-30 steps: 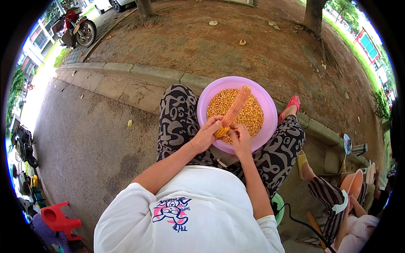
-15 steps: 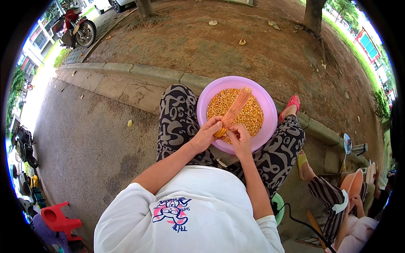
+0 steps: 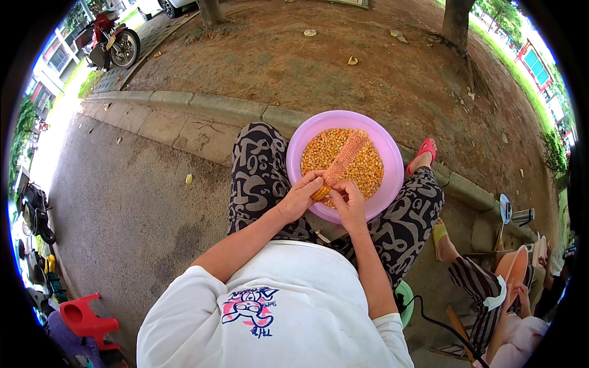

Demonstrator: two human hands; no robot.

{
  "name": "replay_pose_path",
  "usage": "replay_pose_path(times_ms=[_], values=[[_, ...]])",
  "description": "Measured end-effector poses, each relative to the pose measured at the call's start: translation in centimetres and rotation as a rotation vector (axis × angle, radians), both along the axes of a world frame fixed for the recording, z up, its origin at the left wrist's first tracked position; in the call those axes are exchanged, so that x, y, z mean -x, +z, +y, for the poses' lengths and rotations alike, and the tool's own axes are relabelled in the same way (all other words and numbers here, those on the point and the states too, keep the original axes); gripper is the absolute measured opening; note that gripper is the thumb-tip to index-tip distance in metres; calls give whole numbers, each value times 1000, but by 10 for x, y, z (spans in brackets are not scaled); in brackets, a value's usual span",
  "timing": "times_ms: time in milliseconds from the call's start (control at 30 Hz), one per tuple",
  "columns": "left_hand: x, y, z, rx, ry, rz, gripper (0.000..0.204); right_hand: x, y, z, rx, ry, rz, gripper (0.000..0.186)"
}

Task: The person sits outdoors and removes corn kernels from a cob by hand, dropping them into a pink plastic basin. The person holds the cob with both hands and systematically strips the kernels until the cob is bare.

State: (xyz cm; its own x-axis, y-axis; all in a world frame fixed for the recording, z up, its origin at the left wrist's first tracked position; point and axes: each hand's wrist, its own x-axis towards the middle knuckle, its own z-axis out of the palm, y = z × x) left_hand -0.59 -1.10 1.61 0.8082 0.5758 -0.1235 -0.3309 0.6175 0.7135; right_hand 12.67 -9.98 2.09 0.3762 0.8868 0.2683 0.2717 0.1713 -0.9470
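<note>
A mostly stripped corn cob slants up over a pink plastic basin between my knees, with some yellow kernels still on its lower end. My left hand is closed round that lower end. My right hand has its fingers bent against the cob's kernelled part, pinching at it. Loose kernels cover the basin's inside, partly hidden behind the cob and both hands.
A red stool, motorbike and scooters stand leftward. A concrete curb borders dirt with tree trunks. At lower right are a green container, a black cord and another person beside an orange basin.
The upper tip of the cob has lowered and shifted slightly right. My hands have barely moved. The other person's hands at lower right have shifted a little.
</note>
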Motion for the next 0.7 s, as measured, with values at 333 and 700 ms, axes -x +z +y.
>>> replay_pose_path(times_ms=[333,700], values=[[-1,-7,1,-78,-21,25,28,0,2,0,-59,-58,-240,7],[-2,-11,0,-100,-6,58,28,1,-10,1,15,-82,-4,12]])
